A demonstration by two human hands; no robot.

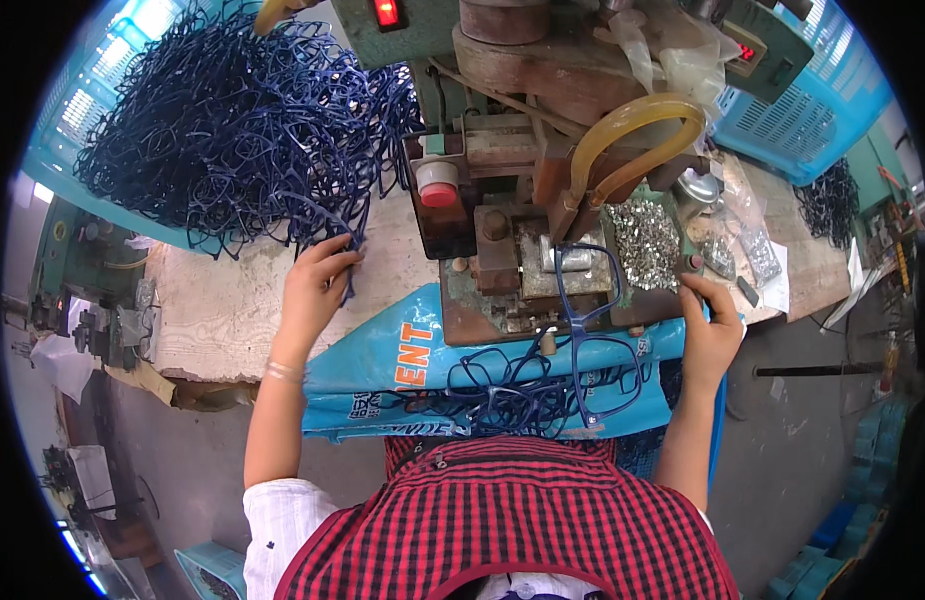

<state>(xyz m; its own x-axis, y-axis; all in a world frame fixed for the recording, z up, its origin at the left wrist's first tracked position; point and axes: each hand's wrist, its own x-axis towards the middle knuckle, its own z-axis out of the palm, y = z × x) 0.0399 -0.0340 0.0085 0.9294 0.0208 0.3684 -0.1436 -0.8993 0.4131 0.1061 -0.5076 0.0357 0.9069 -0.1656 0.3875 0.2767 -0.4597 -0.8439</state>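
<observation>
My left hand (317,285) is closed at the edge of a large tangled heap of blue plastic eyeglass frames (232,130), its fingers on one dark blue frame (348,285). Straight ahead, another blue eyeglass frame (578,328) stands on end at the press's metal fixture (567,270), with nobody's hand on it. My right hand (710,330) is beside a heap of tiny shiny metal parts (642,245), just below a small knob (693,263). Its thumb and fingertips are drawn together; whatever lies between them is too small to make out.
The green press (502,60) with a red button (438,194) and a yellow hose (642,112) rises ahead. More frames (502,390) lie on a blue plastic sheet (372,350) at my lap. Blue baskets (797,120) and bagged parts (757,255) stand to the right.
</observation>
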